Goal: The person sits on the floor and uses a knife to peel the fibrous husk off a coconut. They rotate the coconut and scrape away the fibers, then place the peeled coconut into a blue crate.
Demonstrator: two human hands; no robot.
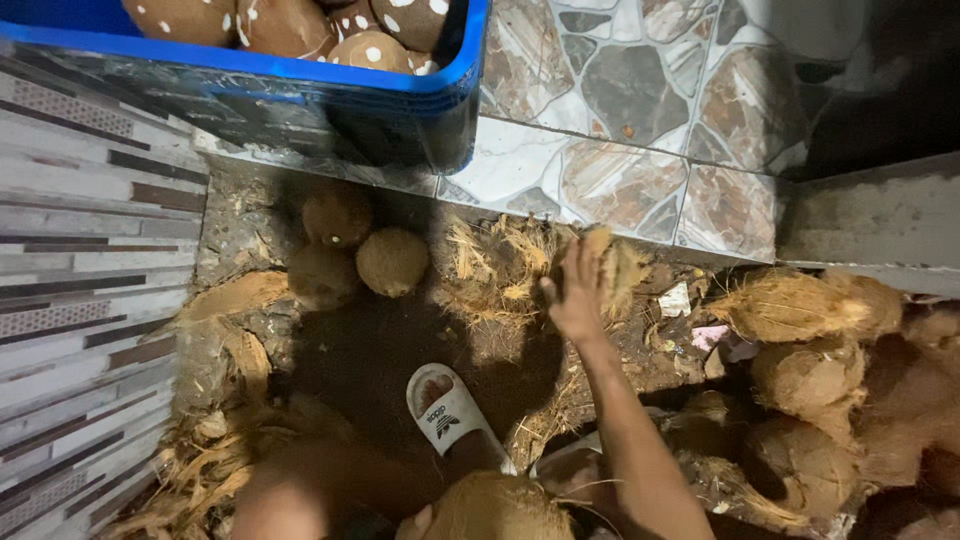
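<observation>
Now the right hand [578,290] grips a husked coconut [612,262] at frame centre — seemingly mid-sorting — while the left hand [420,522], barely visible at the bottom edge, touches another coconut [497,508], grip unclear.

Three husked round coconuts [348,250] lie together on the ground. At least four spotted coconuts [300,25] show in one blue crate [440,100]. Roughly five fibrous unhusked coconuts [810,340] pile at the side. One white slipper [448,410] is visible.
</observation>
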